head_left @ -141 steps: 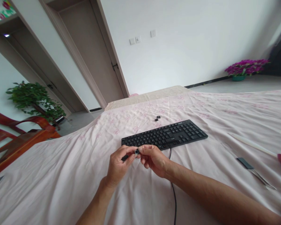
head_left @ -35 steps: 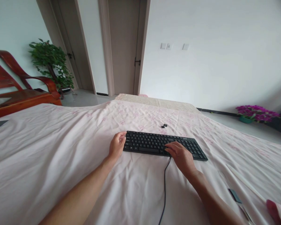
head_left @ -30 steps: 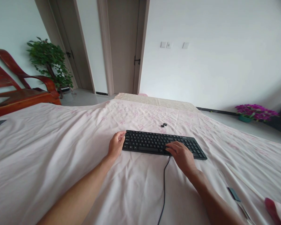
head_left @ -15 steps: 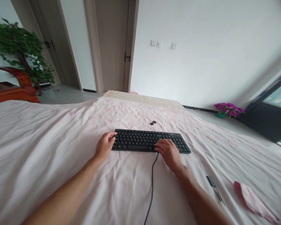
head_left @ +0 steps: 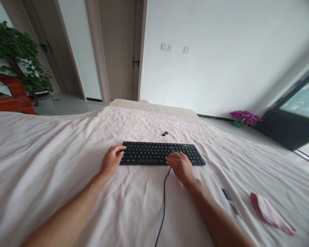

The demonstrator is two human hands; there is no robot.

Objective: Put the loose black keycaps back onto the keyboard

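Note:
A black keyboard [head_left: 146, 153] lies across the pink-white cloth in front of me. My left hand [head_left: 112, 158] grips its left end, thumb and fingers closed on the edge. At the front edge, right of the space bar, my right hand [head_left: 179, 164] is closed with bent fingertips pressed on the keys; those fingers hide the keys beneath. A black cable [head_left: 164, 202] runs from under the keyboard toward me. Behind the keyboard lie two small black pieces, one [head_left: 166, 132] beside the other [head_left: 163, 134], which look like keycaps.
To the right on the cloth [head_left: 134, 206] lie a dark-handled tool with metal prongs [head_left: 231, 202] and a brush-like thing with a pale stick and pink cloth head [head_left: 269, 212]. Beyond are a wooden chair [head_left: 12, 92], a leafy plant [head_left: 15, 51] and purple flowers [head_left: 245, 117].
The whole view has shifted slightly, so things appear a little farther left. Both hands keep about the same places on the keyboard, with the right fingers barely moved.

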